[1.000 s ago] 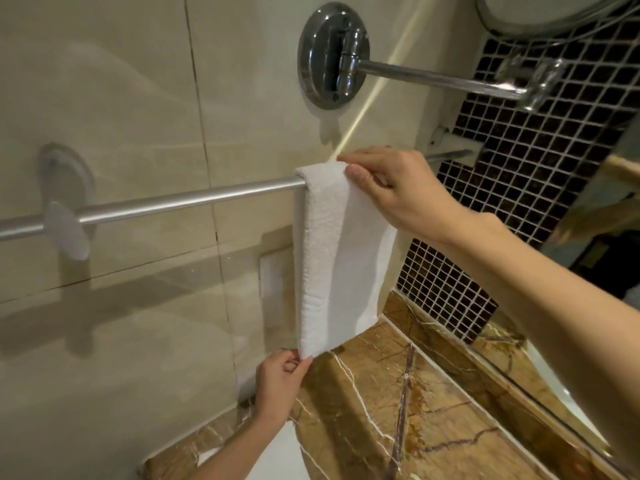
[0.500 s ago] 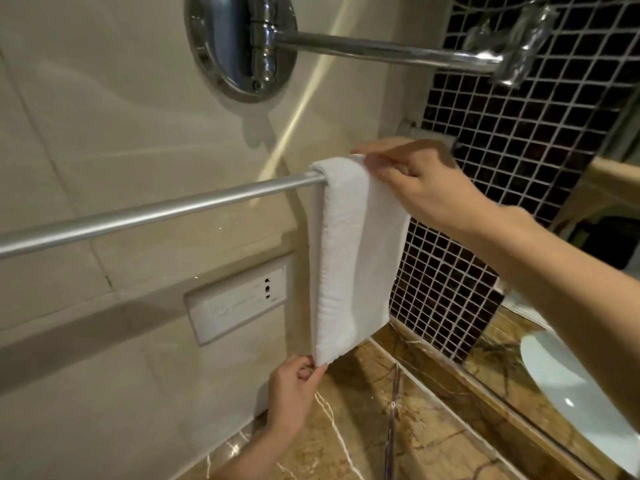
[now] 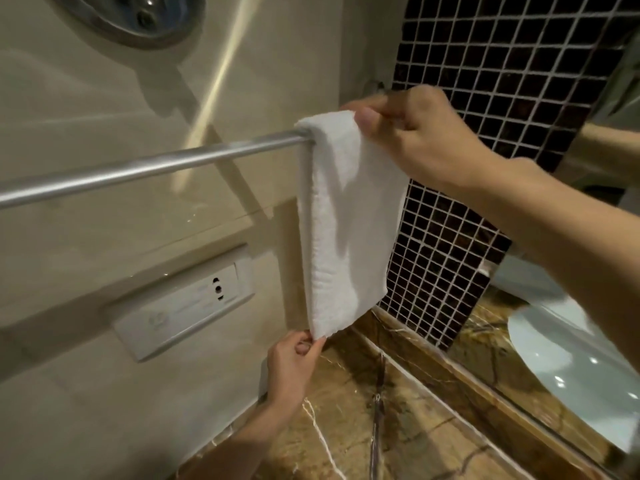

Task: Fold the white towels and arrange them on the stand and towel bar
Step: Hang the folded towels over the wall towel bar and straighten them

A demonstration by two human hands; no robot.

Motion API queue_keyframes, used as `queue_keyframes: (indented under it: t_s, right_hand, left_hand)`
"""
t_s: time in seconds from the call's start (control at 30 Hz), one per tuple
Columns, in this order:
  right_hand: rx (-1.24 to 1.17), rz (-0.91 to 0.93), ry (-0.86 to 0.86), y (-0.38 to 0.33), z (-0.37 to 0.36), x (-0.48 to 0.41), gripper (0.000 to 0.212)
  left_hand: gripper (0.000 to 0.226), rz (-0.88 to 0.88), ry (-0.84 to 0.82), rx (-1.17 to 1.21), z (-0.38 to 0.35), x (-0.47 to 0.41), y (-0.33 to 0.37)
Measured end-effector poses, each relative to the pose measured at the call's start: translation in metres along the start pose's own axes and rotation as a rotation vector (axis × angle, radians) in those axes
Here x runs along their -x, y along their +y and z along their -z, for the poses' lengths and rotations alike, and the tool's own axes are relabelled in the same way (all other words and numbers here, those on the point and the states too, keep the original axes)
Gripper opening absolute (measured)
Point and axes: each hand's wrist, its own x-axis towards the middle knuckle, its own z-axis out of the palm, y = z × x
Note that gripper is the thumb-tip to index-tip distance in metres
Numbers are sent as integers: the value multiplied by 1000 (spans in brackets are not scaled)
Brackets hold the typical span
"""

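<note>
now, from the head view, a folded white towel [image 3: 349, 220] is seen draped over the towel bar [image 3: 149, 168], near the bar's right end, hanging straight down in a narrow strip against the beige wall. its top fold is gripped by the right hand [image 3: 426, 140]: the thumb is pressed on the front face, and the fingers are curled over the top where cloth meets bar. down below, the lower left corner of the towel is pinched by the left hand [image 3: 291, 368], thumb and fingertips closed on the hem, the forearm reaching up from the bottom edge. the towel's bottom edge is held just above the brown marble counter [image 3: 398, 427], apart from it. a white socket plate [image 3: 183, 306] is set in the wall under the bar, left of the towel. dark mosaic tiles [image 3: 485, 81] are seen behind the right hand and the towel's right edge. a round chrome wall mount [image 3: 138, 19] is cut off by the top edge. a pale glossy basin [image 3: 561, 344] is caught at the right, under the right forearm; whether it is a reflection cannot be told.
</note>
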Motion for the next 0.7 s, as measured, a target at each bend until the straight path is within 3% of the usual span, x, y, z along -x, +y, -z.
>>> queue_keyframes:
  t_s: [0.23,0.3,0.37,0.43,0.57,0.7]
  right_hand:
    - [-14,-12,2,-10,-4,6,37]
    - [-12,-56,3,-13,-7,14,33]
    - [115,-109,2,-16,-10,29,49]
    - [248,-135,0,-23,-15,50,57]
    - [184,-243,-51,-45,-33,103,60]
    - [189,-310,-195,-77,-63,164,62]
  left_hand:
    - [15,83,-43,76,9,7,8]
    - [34,109,-78,54,18,12,14]
    - [57,114,-135,28,29,18,18]
    - [55,97,-171,-9,44,24,22]
    - [41,38,-203,-160,85,45,31]
    - [45,-142,-286,-454,137,81,42]
